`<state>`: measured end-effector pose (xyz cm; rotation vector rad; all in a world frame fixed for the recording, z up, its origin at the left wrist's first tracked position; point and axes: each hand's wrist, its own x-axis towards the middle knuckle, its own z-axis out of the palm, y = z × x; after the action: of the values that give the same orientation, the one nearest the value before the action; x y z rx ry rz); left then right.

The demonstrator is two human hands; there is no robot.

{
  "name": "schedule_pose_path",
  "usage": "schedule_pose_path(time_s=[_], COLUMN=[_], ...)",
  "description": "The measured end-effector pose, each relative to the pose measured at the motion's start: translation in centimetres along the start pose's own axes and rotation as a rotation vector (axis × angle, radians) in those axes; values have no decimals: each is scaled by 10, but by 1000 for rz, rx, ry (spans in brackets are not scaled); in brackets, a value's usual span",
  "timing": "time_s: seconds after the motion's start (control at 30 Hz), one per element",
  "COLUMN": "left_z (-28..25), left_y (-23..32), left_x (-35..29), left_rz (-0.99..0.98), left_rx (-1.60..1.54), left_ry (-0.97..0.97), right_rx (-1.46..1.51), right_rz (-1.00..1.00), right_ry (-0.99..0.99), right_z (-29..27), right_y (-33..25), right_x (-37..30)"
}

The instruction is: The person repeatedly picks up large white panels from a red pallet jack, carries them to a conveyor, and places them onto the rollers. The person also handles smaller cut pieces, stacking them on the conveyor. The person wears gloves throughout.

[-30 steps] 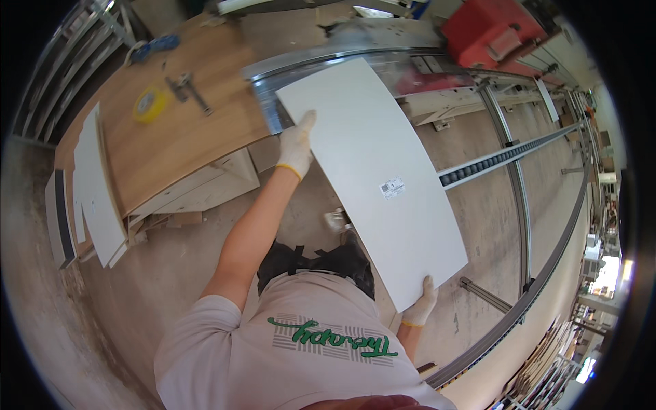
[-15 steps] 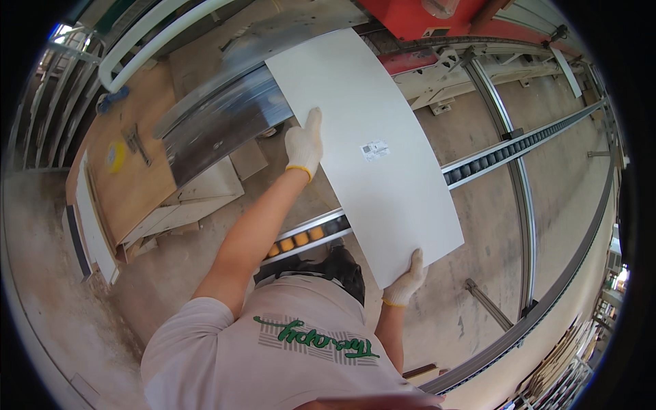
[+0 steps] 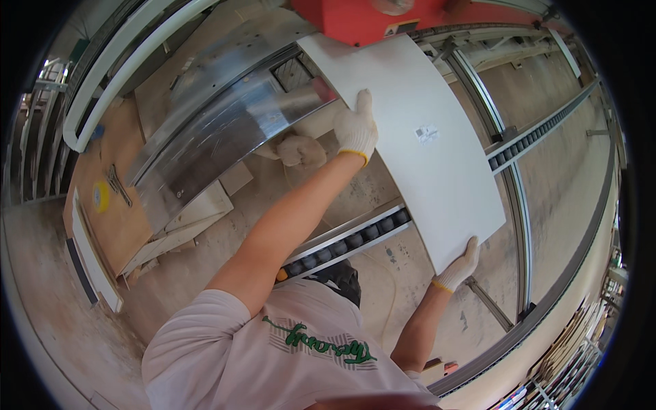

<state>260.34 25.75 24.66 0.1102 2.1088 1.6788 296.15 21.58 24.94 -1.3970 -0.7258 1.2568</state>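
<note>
A long white panel (image 3: 437,178) with a small printed label (image 3: 426,133) lies across the roller track in front of me. My left hand (image 3: 357,128), in a white knit glove with a yellow cuff, grips its left edge; the thumb rests on top and the other fingers are hidden. My right hand (image 3: 460,265), gloved the same way, holds the panel's near right corner, its thumb along the near edge. Left of the panel stretches a shiny metal machine bed (image 3: 219,130). The panel's far end reaches close to a red machine housing (image 3: 362,24).
A roller track (image 3: 352,240) with dark rollers runs beneath the panel. Metal rails (image 3: 521,225) stand to the right. A wooden board (image 3: 126,222) at left carries a yellow tape roll (image 3: 100,197) and a metal tool (image 3: 119,184). White tubular rails (image 3: 113,82) curve at upper left.
Both hands have shifted right, carrying the panel along with them. More of the metal bed and of the roller track's dark rollers shows on the left.
</note>
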Motion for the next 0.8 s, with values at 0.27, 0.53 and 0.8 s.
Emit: schedule_pose_path(time_s=[0.27, 0.53, 0.8], left_z=[97, -107, -609], left_y=[29, 63, -79], left_x=[23, -68, -167], left_rz=[24, 403, -74], left_rx=[213, 549, 281], left_ry=[-33, -931, 199], right_rx=[-39, -1437, -1241], right_rz=[-232, -689, -860], right_ry=[7, 188, 300], right_z=[3, -44, -77], right_y=[-19, -12, -51], right_x=[114, 325, 272])
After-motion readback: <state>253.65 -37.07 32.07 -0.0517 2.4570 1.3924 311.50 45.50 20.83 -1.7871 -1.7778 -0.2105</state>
